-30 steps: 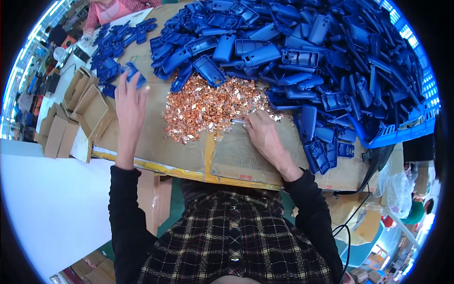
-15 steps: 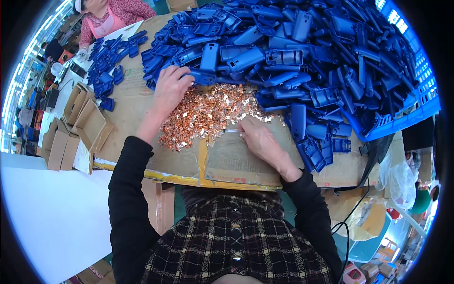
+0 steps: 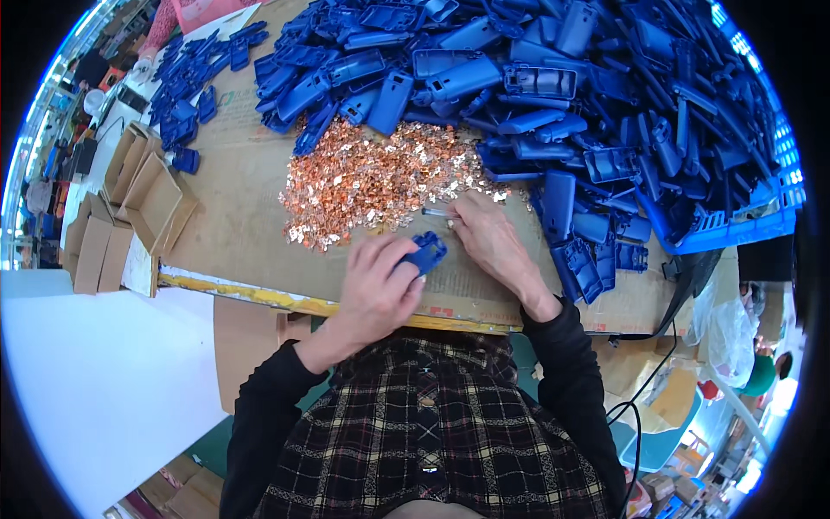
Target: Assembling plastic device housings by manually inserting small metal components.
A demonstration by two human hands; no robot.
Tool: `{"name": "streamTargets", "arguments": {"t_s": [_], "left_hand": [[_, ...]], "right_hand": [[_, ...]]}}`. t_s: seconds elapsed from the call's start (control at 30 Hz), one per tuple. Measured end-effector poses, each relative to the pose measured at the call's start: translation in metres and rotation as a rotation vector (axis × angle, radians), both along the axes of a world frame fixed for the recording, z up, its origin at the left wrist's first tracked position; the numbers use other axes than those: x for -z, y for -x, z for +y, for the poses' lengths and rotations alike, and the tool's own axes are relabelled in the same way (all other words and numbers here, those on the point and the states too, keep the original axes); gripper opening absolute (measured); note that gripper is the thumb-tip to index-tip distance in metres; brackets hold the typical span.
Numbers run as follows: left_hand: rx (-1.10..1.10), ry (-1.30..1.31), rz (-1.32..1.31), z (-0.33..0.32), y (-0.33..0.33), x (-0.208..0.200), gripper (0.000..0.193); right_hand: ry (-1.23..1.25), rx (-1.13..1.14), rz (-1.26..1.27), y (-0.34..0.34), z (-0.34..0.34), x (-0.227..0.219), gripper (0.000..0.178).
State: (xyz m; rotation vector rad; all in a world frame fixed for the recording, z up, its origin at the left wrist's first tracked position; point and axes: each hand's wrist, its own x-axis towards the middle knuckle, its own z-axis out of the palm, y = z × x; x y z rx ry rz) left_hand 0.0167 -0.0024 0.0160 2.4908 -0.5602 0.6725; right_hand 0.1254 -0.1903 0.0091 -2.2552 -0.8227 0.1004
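Blue plastic shell [image 3: 426, 252] now sits in the left hand [image 3: 376, 290], fingers curled shut around it, one end poking out toward the right hand [image 3: 486, 240]. Half a second earlier that left hand lay flat, reaching into the blue pile; it has since drawn back to the near edge of the board with one piece picked out. Right hand rests just beside the shell, fingertips pinched on a small slim silvery item [image 3: 439, 212]; what it is cannot be told. That hand has barely shifted. Judgement: one shell selected and brought to the working spot, hands now close enough to meet.

Just beyond the grip lies the heap of copper-coloured metal bits [image 3: 372, 177]. Farther out, the large pile of blue housings [image 3: 553, 78] spreads away to the right. Off to the left stand open cardboard boxes [image 3: 143, 190]. All rests on a cardboard-covered bench [image 3: 242, 216].
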Motion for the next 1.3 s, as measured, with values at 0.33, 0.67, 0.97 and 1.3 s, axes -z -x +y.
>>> {"name": "streamTargets", "arguments": {"t_s": [0.33, 0.67, 0.97, 1.3], "left_hand": [[0.110, 0.046, 0.232, 0.002, 0.016, 0.017, 0.042], [0.250, 0.075, 0.257, 0.001, 0.016, 0.014, 0.050], [0.146, 0.131, 0.236, -0.007, 0.013, 0.017, 0.043], [0.150, 0.132, 0.232, -0.008, 0.011, 0.014, 0.038]], "right_hand": [[-0.011, 0.018, -0.048, 0.002, 0.000, 0.002, 0.012], [0.128, 0.222, 0.046, 0.002, 0.002, -0.007, 0.013], [-0.131, -0.031, 0.131, 0.006, 0.003, -0.016, 0.010], [-0.031, -0.130, 0.005, 0.011, 0.011, -0.009, 0.009]]}}
